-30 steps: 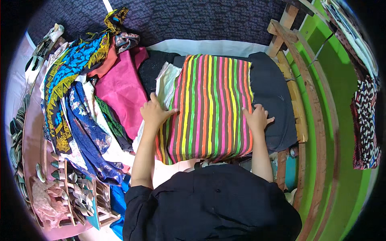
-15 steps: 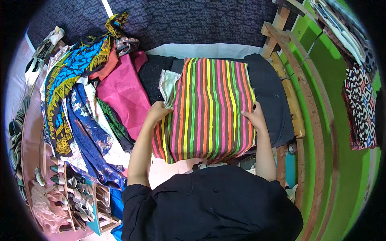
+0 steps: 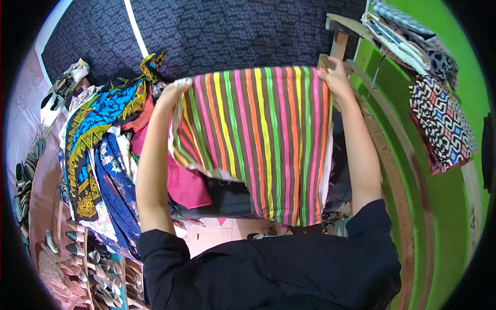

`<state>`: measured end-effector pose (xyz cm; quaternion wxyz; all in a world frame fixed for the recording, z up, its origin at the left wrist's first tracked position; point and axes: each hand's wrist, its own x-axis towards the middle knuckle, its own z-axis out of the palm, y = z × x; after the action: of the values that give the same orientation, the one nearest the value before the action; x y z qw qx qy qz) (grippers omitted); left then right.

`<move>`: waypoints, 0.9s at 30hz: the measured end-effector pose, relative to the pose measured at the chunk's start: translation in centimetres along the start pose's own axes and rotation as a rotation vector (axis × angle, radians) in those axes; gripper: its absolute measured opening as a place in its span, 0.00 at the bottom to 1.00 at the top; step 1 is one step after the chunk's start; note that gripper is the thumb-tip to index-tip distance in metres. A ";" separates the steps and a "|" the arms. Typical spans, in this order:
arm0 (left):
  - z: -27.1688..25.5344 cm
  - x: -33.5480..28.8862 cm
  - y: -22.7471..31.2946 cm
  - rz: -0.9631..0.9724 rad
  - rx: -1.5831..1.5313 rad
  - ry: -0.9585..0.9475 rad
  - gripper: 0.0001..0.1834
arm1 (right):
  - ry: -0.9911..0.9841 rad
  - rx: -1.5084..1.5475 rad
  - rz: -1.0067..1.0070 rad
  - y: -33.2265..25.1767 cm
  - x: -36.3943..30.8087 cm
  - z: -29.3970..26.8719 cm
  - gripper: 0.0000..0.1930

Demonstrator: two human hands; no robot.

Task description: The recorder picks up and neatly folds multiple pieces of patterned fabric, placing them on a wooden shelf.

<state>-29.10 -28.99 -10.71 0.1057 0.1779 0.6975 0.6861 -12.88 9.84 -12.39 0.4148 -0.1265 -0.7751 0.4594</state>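
A striped cloth point(image 3: 261, 134) in pink, orange, yellow, green and brown hangs in front of me, lifted off the dark padded surface point(image 3: 227, 196). Its upper left corner is pinched in my left hand point(image 3: 173, 95). My right hand point(image 3: 337, 80) grips the upper right corner, thumb over the edge. The top edge is stretched nearly straight between both hands. Below, the lower edge falls unevenly, with a whitish underside showing at the left fold and along the right side. The cloth covers most of the surface behind it.
At the left lies a heap of fabrics: a blue and yellow patterned cloth point(image 3: 103, 119), a magenta cloth point(image 3: 186, 181) and a navy floral one point(image 3: 111, 175). Shoes point(image 3: 101, 263) fill a rack lower left. Wooden rails point(image 3: 395, 170) and hanging folded textiles point(image 3: 442, 121) stand along the green wall.
Both hands have moved up and apart, raising the striped cloth from the dark surface. It lay flat before and now hangs from its top corners.
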 end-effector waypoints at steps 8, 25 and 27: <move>-0.3 2.6 11.4 0.423 -0.193 -0.170 0.21 | 0.205 0.368 -0.311 -11.5 6.3 -1.8 0.27; 0.1 -25.5 -22.4 -0.175 0.333 -0.161 0.13 | -0.167 0.185 0.573 8.1 -35.7 -6.4 0.23; -0.6 -24.5 -22.5 -0.223 0.331 -0.166 0.13 | -0.148 0.296 0.599 7.8 -35.3 -5.8 0.26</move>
<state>-9.25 -39.07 -35.38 0.2074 0.1704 0.8049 0.5292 12.13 -2.71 -36.03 0.2179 -0.2533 -0.6565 0.6763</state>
